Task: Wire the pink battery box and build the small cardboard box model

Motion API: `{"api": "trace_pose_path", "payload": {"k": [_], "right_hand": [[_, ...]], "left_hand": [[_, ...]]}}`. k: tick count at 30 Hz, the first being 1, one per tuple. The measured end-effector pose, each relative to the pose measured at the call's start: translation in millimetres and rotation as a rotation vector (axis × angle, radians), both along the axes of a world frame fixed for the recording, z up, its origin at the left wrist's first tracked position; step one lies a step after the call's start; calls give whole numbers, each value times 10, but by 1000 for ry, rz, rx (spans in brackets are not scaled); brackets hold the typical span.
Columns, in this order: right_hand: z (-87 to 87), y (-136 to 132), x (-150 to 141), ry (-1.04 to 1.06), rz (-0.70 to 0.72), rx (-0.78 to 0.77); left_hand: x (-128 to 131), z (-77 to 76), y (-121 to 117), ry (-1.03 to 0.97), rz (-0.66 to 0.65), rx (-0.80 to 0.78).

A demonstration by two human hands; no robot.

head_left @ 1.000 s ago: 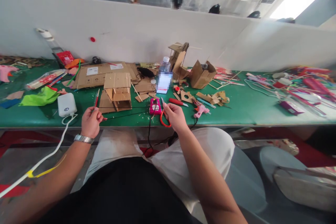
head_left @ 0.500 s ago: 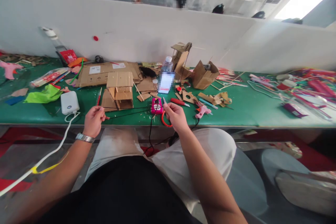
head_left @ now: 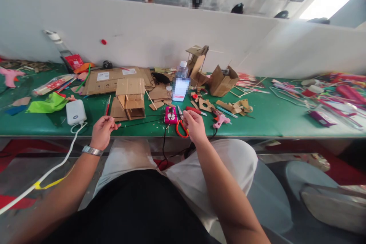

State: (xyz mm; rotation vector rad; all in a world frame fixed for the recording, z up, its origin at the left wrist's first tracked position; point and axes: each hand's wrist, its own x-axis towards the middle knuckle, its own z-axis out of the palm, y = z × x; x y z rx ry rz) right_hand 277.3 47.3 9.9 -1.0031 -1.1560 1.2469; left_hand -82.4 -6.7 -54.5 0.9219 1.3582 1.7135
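A thin black cord (head_left: 151, 116) is stretched between my hands above the front of the green table. My left hand (head_left: 103, 129) pinches one end of it. My right hand (head_left: 195, 125) is closed on the cord at the other side. Beneath the cord lie a small pink box (head_left: 170, 115) and scissors with orange handles (head_left: 182, 129), close to my right hand. A red-handled knife (head_left: 195, 110) rests just beyond that hand. Behind the cord stands a cardboard structure (head_left: 130, 95) with open compartments.
A white power bank (head_left: 76, 112) with a cable sits left of my left hand. A pink glue gun (head_left: 221, 120) lies to the right. Further back are a phone (head_left: 180, 89), a water bottle (head_left: 182, 69), a cardboard box (head_left: 223, 82) and flattened cardboard (head_left: 114, 80).
My right hand has moved slightly right, drawing the cord a little longer, and more of the scissors shows beside it. My left hand stays almost where it was.
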Motion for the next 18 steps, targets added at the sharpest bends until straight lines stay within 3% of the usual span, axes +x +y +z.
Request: {"api": "trace_pose_path", "payload": {"k": [5,10,14,18], "right_hand": [[38,50,41,106,-73,3],[52,22,20,155,-62,-11],[62,13,6,172,-80,-15],[90,95,121,183,-194,21]], "left_hand": [[30,-12,-43,54,-8,20],[254,32,-182,216,-78,-23],[479,156,-256,80,-169,-60],[519,326,-233,-68,-151,-25]]}}
